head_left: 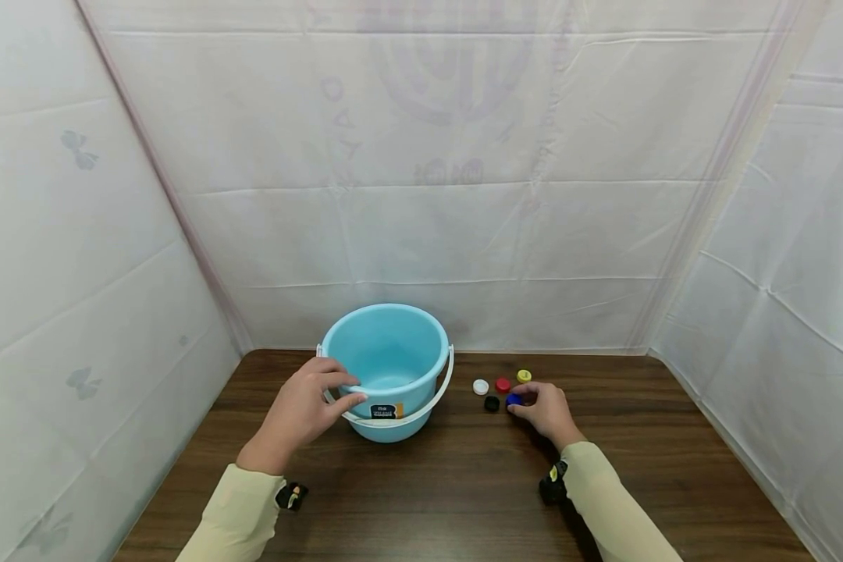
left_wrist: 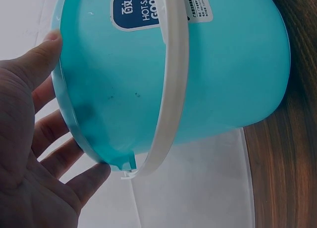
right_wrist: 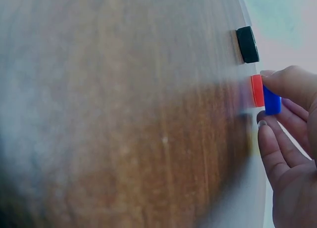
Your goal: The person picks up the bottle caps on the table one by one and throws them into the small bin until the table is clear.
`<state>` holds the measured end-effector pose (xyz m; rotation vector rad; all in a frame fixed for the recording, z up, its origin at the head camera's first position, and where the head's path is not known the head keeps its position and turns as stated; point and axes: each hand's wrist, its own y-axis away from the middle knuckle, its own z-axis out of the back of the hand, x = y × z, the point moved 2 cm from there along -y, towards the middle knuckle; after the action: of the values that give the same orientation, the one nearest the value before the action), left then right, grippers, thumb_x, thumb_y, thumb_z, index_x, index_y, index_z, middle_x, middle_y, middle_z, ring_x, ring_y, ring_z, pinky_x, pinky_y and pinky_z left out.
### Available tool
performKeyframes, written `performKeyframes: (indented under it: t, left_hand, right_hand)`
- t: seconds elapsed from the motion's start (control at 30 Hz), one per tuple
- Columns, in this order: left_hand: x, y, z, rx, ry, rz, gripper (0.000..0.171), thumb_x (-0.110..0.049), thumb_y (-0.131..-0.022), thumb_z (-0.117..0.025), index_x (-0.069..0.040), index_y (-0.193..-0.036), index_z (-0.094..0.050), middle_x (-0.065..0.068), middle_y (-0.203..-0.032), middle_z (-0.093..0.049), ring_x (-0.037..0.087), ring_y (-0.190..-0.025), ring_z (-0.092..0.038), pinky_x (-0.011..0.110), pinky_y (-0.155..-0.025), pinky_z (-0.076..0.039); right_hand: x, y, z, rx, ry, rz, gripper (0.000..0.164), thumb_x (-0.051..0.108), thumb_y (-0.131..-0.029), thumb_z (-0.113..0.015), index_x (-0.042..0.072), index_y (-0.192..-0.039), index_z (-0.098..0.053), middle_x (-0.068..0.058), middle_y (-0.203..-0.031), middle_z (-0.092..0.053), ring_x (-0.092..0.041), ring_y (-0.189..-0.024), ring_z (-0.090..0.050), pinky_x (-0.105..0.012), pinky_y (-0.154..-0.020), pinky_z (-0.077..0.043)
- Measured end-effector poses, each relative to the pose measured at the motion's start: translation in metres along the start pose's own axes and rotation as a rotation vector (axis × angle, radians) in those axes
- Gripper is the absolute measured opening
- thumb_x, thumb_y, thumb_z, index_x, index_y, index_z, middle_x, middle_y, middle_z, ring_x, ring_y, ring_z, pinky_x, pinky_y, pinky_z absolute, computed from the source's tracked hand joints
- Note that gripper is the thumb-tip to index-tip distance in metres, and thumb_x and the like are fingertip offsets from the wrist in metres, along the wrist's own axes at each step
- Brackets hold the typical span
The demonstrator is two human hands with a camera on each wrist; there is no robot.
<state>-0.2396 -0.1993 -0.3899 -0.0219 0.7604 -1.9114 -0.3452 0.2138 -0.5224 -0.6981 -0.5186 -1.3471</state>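
A light blue bucket (head_left: 425, 398) stands upright, its white handle (head_left: 441, 386) hanging down at the front. My left hand (head_left: 309, 402) holds the near left part of its rim, thumb on the outside and fingers reaching over the edge. In the left wrist view the thumb and fingertips meet the bucket (left_wrist: 223, 74) along that rim. To the right, my right hand (head_left: 548, 412) pinches a blue bottle cap (head_left: 513, 399) between thumb and fingers. Close by in the right wrist view, a red cap (right_wrist: 257, 91) shows just behind the blue cap (right_wrist: 272, 100).
Near the right hand lie a white cap (head_left: 481, 386), a red cap (head_left: 503, 385), a yellow cap (head_left: 524, 376) and a black cap (head_left: 492, 403). All sit on a dark wood table (head_left: 421, 499). White sheeting (head_left: 421, 234) walls off the back and both sides.
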Motion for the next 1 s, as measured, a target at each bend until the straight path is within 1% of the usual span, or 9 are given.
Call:
performKeyframes:
  t: [0.6,0.73,0.87,1.0]
  left_hand:
    - [0.0,0.0,0.0,-0.003,0.0,0.001,0.024,-0.033,-0.081,-0.088,-0.016,-0.096,-0.082,-0.002,-0.1,-0.07,0.018,-0.098,-0.062,0.04,-0.081,-0.059]
    - [0.0,0.0,0.0,-0.004,-0.002,-0.001,0.024,-0.033,-0.081,-0.088,-0.016,-0.096,-0.082,-0.002,-0.1,-0.07,0.017,-0.098,-0.062,0.039,-0.081,-0.059]
    - [0.0,0.0,0.0,-0.005,0.0,-0.001,0.022,-0.032,-0.081,-0.088,-0.016,-0.096,-0.082,-0.003,-0.1,-0.07,0.017,-0.097,-0.062,0.039,-0.08,-0.059]
    - [0.0,0.0,0.0,-0.001,0.006,0.0,0.021,-0.032,-0.082,-0.087,-0.017,-0.096,-0.082,-0.004,-0.099,-0.07,0.016,-0.097,-0.061,0.039,-0.079,-0.058]
  right_hand:
    - [0.008,0.003,0.004,-0.02,-0.041,0.001,0.024,0.019,-0.083,-0.087,0.01,-0.104,-0.079,-0.005,-0.1,-0.077,-0.016,-0.089,-0.07,-0.037,-0.08,-0.059]
    - [0.011,0.004,0.004,-0.03,-0.057,0.006,0.025,0.02,-0.082,-0.088,0.01,-0.103,-0.079,-0.005,-0.1,-0.078,-0.015,-0.088,-0.071,-0.032,-0.077,-0.059]
    - [0.015,0.004,0.004,-0.024,-0.094,0.003,0.026,0.02,-0.082,-0.088,0.009,-0.104,-0.079,-0.007,-0.1,-0.077,-0.014,-0.086,-0.07,-0.025,-0.072,-0.059]
    - [0.018,0.005,0.004,-0.021,-0.119,0.007,0.026,0.02,-0.082,-0.089,0.009,-0.104,-0.079,-0.007,-0.098,-0.077,-0.014,-0.085,-0.07,-0.022,-0.07,-0.057]
